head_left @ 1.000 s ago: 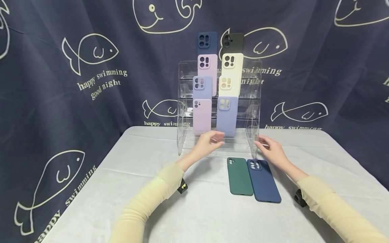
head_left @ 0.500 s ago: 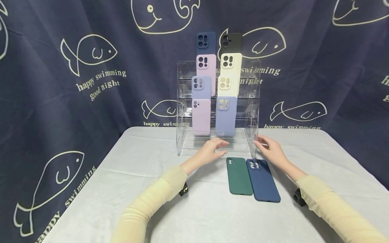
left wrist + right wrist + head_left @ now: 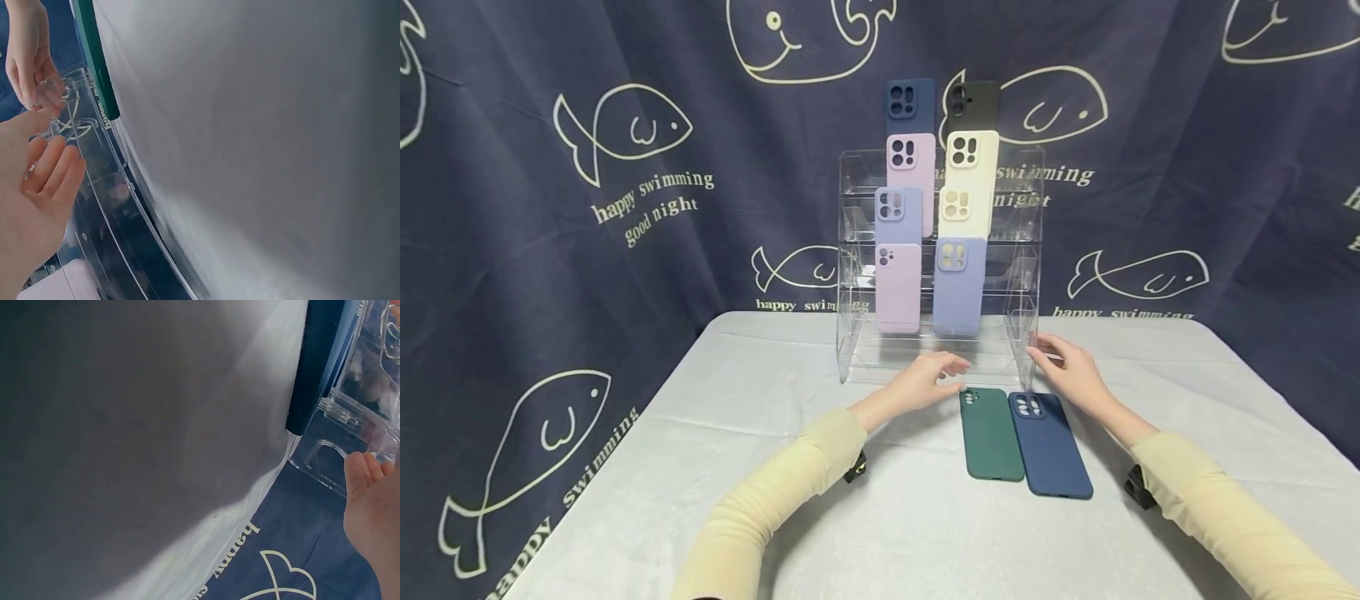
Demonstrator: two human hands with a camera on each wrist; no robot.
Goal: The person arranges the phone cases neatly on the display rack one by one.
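Note:
My left hand [image 3: 928,379] hovers just over the top end of a green phone case [image 3: 992,433], which lies flat on the table. Its fingers are loosely bent, with nothing between them; whether the thumb touches the case I cannot tell. Beside the green case, close against it, lies a dark blue phone case [image 3: 1051,446]. My right hand [image 3: 1070,367] pinches the lower right side panel of a clear display rack [image 3: 853,350]. In the right wrist view, the fingers [image 3: 357,475] are at the clear panel's edge.
The tiered rack holds several phone cases in two columns. Lowest are a pink case [image 3: 898,292] and a lavender-blue case [image 3: 959,287]; cream cases [image 3: 972,167], a black one [image 3: 981,108] and others stand higher. A dark patterned curtain [image 3: 647,267] hangs behind the table [image 3: 715,400].
My left hand has come down and to the right, from below the lavender-blue case at the rack's lowest tier to the green case's top. My right hand stays at the rack's side.

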